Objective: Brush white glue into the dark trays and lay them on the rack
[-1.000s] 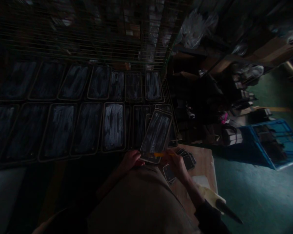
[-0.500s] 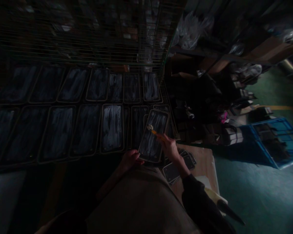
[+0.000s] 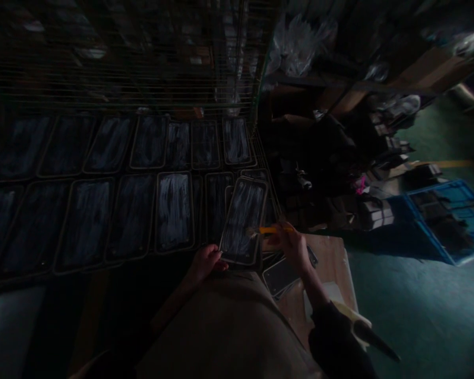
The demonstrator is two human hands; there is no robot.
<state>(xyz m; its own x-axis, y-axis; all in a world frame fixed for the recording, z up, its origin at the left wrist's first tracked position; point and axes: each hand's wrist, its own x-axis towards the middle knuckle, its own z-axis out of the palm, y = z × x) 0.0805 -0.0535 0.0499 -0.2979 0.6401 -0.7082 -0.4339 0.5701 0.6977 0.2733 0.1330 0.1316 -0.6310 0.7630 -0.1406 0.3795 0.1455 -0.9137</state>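
A dark rectangular panel (image 3: 245, 216) with rounded corners and a pale rim lies tilted before me, its face streaked with a whitish coating. At its lower left corner, my left hand (image 3: 207, 261) pinches the edge. My right hand (image 3: 294, 245) is closed around the yellow handle of a brush (image 3: 266, 230). The pale bristles are over the lower part of the panel; whether they touch it I cannot tell. Similar streaked panels (image 3: 174, 210) lie in two rows to the left. Below my right forearm, more dark panels (image 3: 280, 276) are stacked on a wooden board.
A wire rack (image 3: 142, 100) rises behind the rows. The wooden board (image 3: 335, 258) stands at right, with a pale yellow item and a dark pointed handle (image 3: 375, 339) near its front. Farther right are a blue crate (image 3: 430, 226), boxes and plastic bags (image 3: 298, 47).
My right hand has moved right and down with the brush, from the panel's upper left to its lower part. My left hand still holds the corner. The view has shifted slightly.
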